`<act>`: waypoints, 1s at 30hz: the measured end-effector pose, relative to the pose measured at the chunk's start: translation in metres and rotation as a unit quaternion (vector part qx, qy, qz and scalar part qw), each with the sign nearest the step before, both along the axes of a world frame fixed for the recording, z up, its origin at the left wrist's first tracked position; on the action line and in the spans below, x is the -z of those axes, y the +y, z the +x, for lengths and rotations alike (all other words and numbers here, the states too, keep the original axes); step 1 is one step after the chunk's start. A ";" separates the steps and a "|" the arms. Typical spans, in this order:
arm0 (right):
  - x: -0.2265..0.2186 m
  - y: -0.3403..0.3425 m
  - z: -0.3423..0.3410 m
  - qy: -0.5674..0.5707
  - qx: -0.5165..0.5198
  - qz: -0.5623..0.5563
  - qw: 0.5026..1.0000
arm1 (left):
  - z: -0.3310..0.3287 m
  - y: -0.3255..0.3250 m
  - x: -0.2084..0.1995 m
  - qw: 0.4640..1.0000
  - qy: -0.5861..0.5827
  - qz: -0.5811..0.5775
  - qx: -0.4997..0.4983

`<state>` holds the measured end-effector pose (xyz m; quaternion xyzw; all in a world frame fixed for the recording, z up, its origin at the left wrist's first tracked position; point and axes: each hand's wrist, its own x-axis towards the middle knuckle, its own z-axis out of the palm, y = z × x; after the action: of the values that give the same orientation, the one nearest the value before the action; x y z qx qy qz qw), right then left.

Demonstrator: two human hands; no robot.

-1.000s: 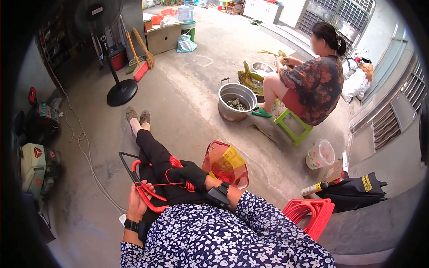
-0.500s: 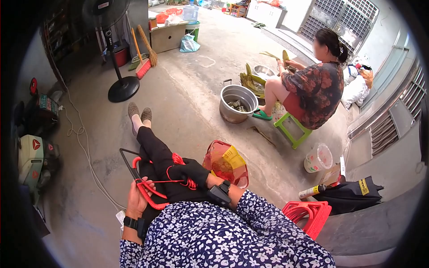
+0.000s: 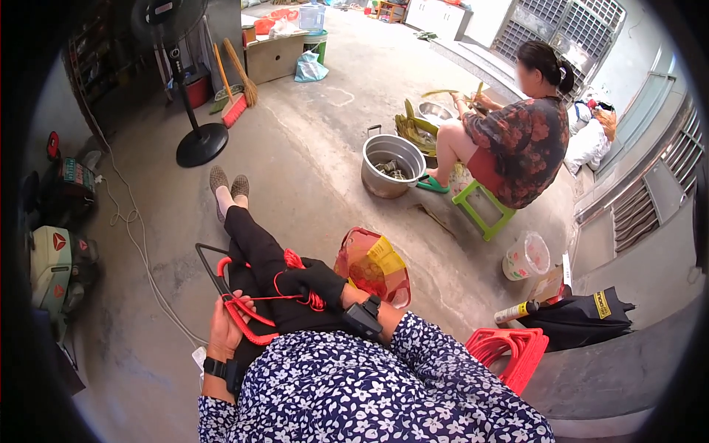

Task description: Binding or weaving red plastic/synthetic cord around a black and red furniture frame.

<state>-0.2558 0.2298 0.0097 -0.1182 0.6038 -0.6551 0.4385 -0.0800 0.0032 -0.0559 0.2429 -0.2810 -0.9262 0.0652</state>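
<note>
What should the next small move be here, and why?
Probably carry the red cord in the gloved right hand once around the black frame, since the left hand holds that frame, part of it is already covered in red, and the cord runs straight between the hands.

This looks a home — fan point(image 3: 185, 90), brooms point(image 3: 235, 111), pot point(image 3: 388, 190).

Red cord point(image 3: 293, 259), blk glove point(image 3: 314, 283), navy/wht floral top point(image 3: 354, 391)

Room L of L hand point(image 3: 227, 323) above cable point(image 3: 146, 260); red basket point(image 3: 399, 289) blocks fwd-R of R hand point(image 3: 316, 283).
</note>
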 end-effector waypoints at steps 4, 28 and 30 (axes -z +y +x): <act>0.000 0.000 0.000 0.002 0.002 0.005 1.000 | 0.000 -0.001 0.000 1.000 -0.009 0.000 -0.001; -0.023 0.010 0.009 -0.015 -0.014 -0.025 0.999 | 0.002 0.011 -0.029 0.999 0.043 -0.003 0.028; -0.028 0.011 0.012 -0.018 -0.018 -0.024 0.999 | 0.003 0.011 -0.031 0.998 0.046 -0.020 0.034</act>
<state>-0.2440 0.2408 0.0376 -0.1282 0.5779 -0.6632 0.4580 -0.0772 0.0146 -0.0247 0.1889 -0.3041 -0.9323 0.0509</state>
